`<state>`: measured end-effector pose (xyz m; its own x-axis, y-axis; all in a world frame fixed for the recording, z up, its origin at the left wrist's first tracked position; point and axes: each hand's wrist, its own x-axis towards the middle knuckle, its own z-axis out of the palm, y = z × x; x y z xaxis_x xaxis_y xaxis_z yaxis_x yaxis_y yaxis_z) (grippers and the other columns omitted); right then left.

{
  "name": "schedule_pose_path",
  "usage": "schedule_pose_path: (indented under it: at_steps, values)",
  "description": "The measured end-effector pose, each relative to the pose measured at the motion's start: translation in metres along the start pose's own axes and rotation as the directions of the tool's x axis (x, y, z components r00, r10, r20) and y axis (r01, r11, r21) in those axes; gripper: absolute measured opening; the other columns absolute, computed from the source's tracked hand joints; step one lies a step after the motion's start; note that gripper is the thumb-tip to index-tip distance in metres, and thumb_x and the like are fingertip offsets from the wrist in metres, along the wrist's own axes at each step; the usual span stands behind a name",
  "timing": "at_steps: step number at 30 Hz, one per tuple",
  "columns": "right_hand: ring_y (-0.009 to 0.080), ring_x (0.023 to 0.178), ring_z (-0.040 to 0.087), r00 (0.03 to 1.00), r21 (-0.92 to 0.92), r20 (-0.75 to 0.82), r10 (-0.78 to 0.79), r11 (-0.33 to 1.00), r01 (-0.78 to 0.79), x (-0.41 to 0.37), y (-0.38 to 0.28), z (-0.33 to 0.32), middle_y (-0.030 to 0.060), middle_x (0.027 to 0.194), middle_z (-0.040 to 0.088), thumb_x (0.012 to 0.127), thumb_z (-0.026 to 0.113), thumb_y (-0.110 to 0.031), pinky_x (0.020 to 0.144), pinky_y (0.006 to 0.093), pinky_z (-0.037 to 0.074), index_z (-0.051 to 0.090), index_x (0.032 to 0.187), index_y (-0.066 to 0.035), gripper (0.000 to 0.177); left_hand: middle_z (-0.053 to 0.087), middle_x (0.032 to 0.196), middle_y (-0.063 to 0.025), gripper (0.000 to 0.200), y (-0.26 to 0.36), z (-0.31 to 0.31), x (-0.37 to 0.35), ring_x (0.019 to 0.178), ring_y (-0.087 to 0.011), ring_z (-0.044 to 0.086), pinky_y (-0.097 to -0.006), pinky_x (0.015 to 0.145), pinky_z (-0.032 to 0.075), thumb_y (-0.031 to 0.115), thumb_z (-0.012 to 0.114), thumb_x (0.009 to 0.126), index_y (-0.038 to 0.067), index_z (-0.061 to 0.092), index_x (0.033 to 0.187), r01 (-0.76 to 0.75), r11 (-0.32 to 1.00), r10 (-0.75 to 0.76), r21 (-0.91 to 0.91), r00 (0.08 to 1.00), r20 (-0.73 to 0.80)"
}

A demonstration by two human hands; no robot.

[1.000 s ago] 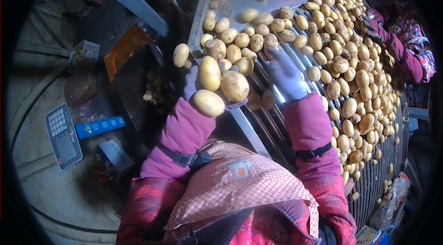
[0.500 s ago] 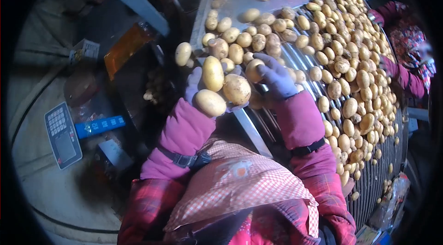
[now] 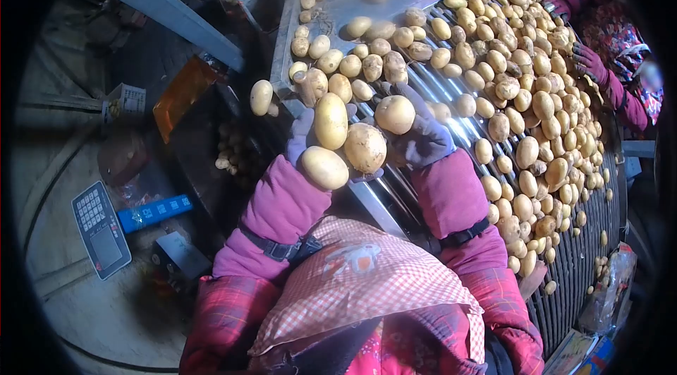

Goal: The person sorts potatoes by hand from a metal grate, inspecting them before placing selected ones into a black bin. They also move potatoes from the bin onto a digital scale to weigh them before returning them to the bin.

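Observation:
My left hand (image 3: 300,134), in a purple-grey glove, is cupped under three potatoes: a long one (image 3: 331,121), an oval one (image 3: 324,167) and a round, speckled one (image 3: 364,148). Its fingers are mostly hidden beneath them. Close on the right, my right hand (image 3: 430,136), gloved alike, holds a pale round potato (image 3: 395,115) facing up, its fingers behind and beside it. Just beyond both hands, several loose potatoes (image 3: 350,64) lie at the corner of the metal table (image 3: 282,57).
Many potatoes (image 3: 525,103) cover the roller conveyor (image 3: 564,297) on the right. Across it, another person's gloved hand (image 3: 589,63) rests by the potatoes. At left are a scale display (image 3: 101,230), a blue box-like strip (image 3: 154,213) and a slanting metal post (image 3: 159,8).
My right hand has turned, so its potato now shows its full face and sits slightly nearer the left hand's potatoes. The left hand keeps its three. The whole view has shifted a little.

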<state>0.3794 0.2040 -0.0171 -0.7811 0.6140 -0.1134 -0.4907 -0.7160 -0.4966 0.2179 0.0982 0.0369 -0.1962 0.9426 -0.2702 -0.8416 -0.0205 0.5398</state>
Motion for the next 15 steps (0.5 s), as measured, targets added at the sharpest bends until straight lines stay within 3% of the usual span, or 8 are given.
schedule_pose_path:
  at_steps: [2, 3, 5, 8, 11, 13, 14, 15]
  values:
    - [0.0335, 0.119, 0.052, 0.997, 0.050, -0.058, 0.043, 0.998, -0.041, 0.001, 0.003, -0.008, 0.0166, 0.134, 0.048, 0.082, 0.063, -0.021, 0.099, 0.0492, 0.044, 0.038, 0.139, -0.004, 0.064, 0.055, 0.117, -0.0141, 0.048, -0.003, -0.011, 0.006, 0.106, -0.0318, 0.058, -0.0509, 0.087, 0.051, 0.044, 0.042, 0.095, 0.008, 0.045, 0.127, 0.114, 0.984, -0.114, -0.141, 0.993, 0.002]
    - [0.0336, 0.117, 0.053, 0.990, 0.102, -0.111, 0.090, 0.992, -0.079, 0.002, 0.006, -0.014, 0.0168, 0.132, 0.050, 0.085, 0.063, -0.026, 0.098, 0.0500, 0.045, 0.039, 0.138, -0.004, 0.062, 0.055, 0.117, -0.0141, 0.048, -0.004, -0.010, 0.005, 0.106, -0.0318, 0.058, -0.0509, 0.087, 0.051, 0.044, 0.042, 0.095, 0.008, 0.045, 0.127, 0.109, 0.983, -0.110, -0.144, 0.994, 0.003]
    - [0.0330, 0.113, 0.055, 0.994, 0.196, 0.040, 0.097, 0.975, -0.103, 0.001, 0.010, -0.023, 0.0167, 0.126, 0.053, 0.089, 0.060, -0.033, 0.096, 0.0502, 0.046, 0.041, 0.136, -0.004, 0.058, 0.052, 0.121, -0.0156, 0.049, -0.004, -0.007, 0.002, 0.108, -0.0336, 0.057, -0.0519, 0.087, 0.051, 0.044, 0.042, 0.095, 0.009, 0.044, 0.128, 0.144, 0.951, -0.132, -0.274, 0.989, 0.062]
    - [0.0296, 0.105, 0.058, 0.968, -0.026, -0.241, -0.074, 0.997, 0.070, 0.000, 0.010, -0.010, 0.0142, 0.117, 0.057, 0.091, 0.055, -0.042, 0.093, 0.0473, 0.048, 0.045, 0.131, -0.007, 0.054, 0.052, 0.125, -0.0170, 0.056, -0.015, -0.025, 0.006, 0.111, -0.0365, 0.055, -0.0539, 0.088, 0.049, 0.051, 0.040, 0.093, 0.009, 0.044, 0.130, 0.264, 0.884, -0.229, -0.386, 0.964, 0.136]
    - [0.0270, 0.107, 0.057, 0.989, -0.040, -0.137, -0.051, 0.998, 0.045, 0.001, -0.008, 0.005, 0.0136, 0.115, 0.058, 0.093, 0.054, -0.039, 0.093, 0.0451, 0.047, 0.045, 0.130, -0.007, 0.050, 0.054, 0.125, -0.0149, 0.059, -0.013, -0.028, 0.004, 0.113, -0.0344, 0.054, -0.0516, 0.089, 0.049, 0.054, 0.043, 0.091, 0.010, 0.046, 0.130, 0.316, 0.887, -0.209, -0.337, 0.924, 0.319]
    - [0.0278, 0.107, 0.058, 0.957, -0.612, 0.026, -0.290, 0.752, 0.245, 0.016, 0.013, -0.019, 0.0133, 0.117, 0.058, 0.094, 0.052, -0.039, 0.095, 0.0443, 0.047, 0.046, 0.130, -0.006, 0.049, 0.054, 0.125, -0.0129, 0.057, -0.019, -0.038, 0.010, 0.113, -0.0331, 0.055, -0.0521, 0.088, 0.050, 0.053, 0.044, 0.091, 0.011, 0.047, 0.130, 0.177, 0.891, -0.100, -0.417, 0.975, 0.200]
    - [0.0271, 0.113, 0.055, 0.966, -0.386, -0.247, -0.070, 0.922, -0.032, 0.007, 0.009, 0.045, 0.0127, 0.122, 0.056, 0.095, 0.049, -0.039, 0.097, 0.0428, 0.045, 0.047, 0.129, -0.004, 0.048, 0.053, 0.127, -0.0121, 0.055, -0.002, -0.022, 0.001, 0.114, -0.0319, 0.054, -0.0517, 0.086, 0.051, 0.051, 0.043, 0.092, 0.011, 0.046, 0.131, 0.300, 0.808, -0.247, -0.507, 0.954, 0.171]
    - [0.0272, 0.117, 0.053, 0.986, -0.330, -0.165, -0.034, 0.944, -0.023, 0.005, 0.016, 0.056, 0.0129, 0.127, 0.054, 0.096, 0.048, -0.040, 0.100, 0.0415, 0.043, 0.047, 0.129, -0.003, 0.049, 0.053, 0.127, -0.0121, 0.055, 0.001, -0.027, 0.001, 0.114, -0.0319, 0.054, -0.0517, 0.086, 0.051, 0.051, 0.043, 0.092, 0.011, 0.046, 0.131, 0.291, 0.810, -0.237, -0.509, 0.956, 0.170]
